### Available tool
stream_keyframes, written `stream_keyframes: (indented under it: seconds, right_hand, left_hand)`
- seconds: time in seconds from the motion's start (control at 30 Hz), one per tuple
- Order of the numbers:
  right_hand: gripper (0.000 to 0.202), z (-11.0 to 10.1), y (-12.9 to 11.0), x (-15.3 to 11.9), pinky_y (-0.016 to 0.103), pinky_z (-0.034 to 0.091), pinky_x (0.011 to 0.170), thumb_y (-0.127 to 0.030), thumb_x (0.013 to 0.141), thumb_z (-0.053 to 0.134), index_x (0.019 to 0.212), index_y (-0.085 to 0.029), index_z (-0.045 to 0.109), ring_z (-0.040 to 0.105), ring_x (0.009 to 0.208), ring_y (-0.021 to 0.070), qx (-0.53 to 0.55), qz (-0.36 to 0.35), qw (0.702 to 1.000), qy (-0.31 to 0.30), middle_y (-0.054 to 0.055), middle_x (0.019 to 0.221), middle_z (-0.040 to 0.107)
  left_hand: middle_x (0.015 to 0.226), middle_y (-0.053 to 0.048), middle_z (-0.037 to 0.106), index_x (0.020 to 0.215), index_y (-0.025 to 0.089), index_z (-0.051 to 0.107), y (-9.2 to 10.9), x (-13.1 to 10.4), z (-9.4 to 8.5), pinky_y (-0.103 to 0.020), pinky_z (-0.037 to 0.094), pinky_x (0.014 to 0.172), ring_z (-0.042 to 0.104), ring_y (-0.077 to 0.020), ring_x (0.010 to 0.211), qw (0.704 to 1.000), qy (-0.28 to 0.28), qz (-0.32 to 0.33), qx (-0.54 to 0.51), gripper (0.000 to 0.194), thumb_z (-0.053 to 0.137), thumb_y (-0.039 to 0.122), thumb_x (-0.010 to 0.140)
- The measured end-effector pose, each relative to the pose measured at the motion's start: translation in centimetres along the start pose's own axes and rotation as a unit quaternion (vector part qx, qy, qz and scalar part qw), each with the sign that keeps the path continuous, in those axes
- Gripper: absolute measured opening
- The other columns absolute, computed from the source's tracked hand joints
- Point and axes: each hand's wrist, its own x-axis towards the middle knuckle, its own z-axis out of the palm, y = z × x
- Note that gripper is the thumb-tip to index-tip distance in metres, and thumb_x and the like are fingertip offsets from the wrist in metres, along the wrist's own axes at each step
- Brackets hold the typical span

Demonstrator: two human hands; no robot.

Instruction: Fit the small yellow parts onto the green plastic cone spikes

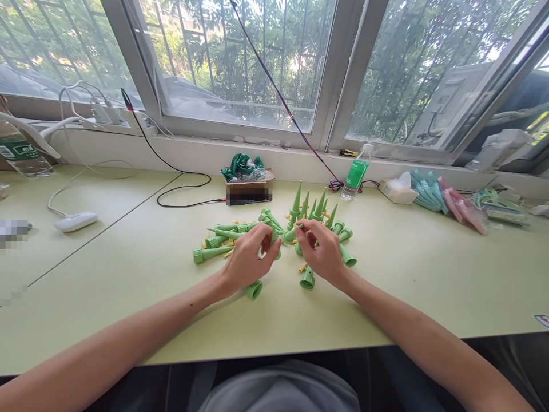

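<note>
Grey shirt (278, 392), one, at the near edge of the table (171, 337). Left hand (251, 254): curled round a green spike (274, 236). Right hand (321, 249): fingertips pinched at what looks like a small yellow peg (298, 226), grip partly hidden. Upright spikes (318, 210), several, beyond the hands, yellow pegs near their bases: seemingly finished. Lying spikes (212, 252), many, either side, yellow pieces (302, 267) among them: apparently outstanding.

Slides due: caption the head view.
Left hand and right hand working among green spikes, some upright, some lying, on a pale table.
</note>
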Motion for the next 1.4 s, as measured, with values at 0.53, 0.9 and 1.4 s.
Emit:
stream_keyframes:
  seconds: [0.53, 0.9, 1.4]
  right_hand:
    - [0.022, 0.3, 0.9, -0.2, 0.022, 0.041, 0.057, -0.032, 0.098, 0.049, 0.089, -0.018, 0.063, 0.050, 0.051, 0.0103, -0.012, 0.036, 0.995, -0.096, -0.001, 0.064, 0.060]
    - [0.028, 0.0, 0.7, -0.3, 0.020, 0.042, 0.052, -0.033, 0.099, 0.048, 0.120, -0.018, 0.059, 0.050, 0.047, 0.0080, 0.017, 0.070, 0.992, -0.103, -0.002, 0.070, 0.063]
    - [0.029, -0.7, -0.2, 0.2, 0.021, 0.032, 0.052, -0.027, 0.094, 0.049, 0.066, -0.018, 0.054, 0.041, 0.046, 0.0085, -0.060, -0.025, 0.984, -0.165, -0.004, 0.051, 0.049]
  left_hand:
    - [0.061, 0.005, 0.051, 0.075, 0.020, 0.045, 0.1, -0.1, 0.1, -0.020, 0.038, 0.052, 0.045, -0.0075, 0.052, 0.999, -0.029, -0.011, -0.017, 0.019, 0.059, 0.022, 0.088]
    - [0.066, 0.002, 0.061, 0.073, 0.019, 0.052, -0.5, 0.2, 0.2, -0.023, 0.044, 0.058, 0.055, -0.0111, 0.059, 0.991, -0.117, -0.056, -0.011, 0.017, 0.059, 0.024, 0.087]
    - [0.070, 0.001, 0.065, 0.073, 0.019, 0.055, -0.7, 0.2, 0.0, -0.027, 0.043, 0.059, 0.055, -0.0142, 0.061, 0.980, -0.179, -0.076, 0.029, 0.020, 0.057, 0.031, 0.089]
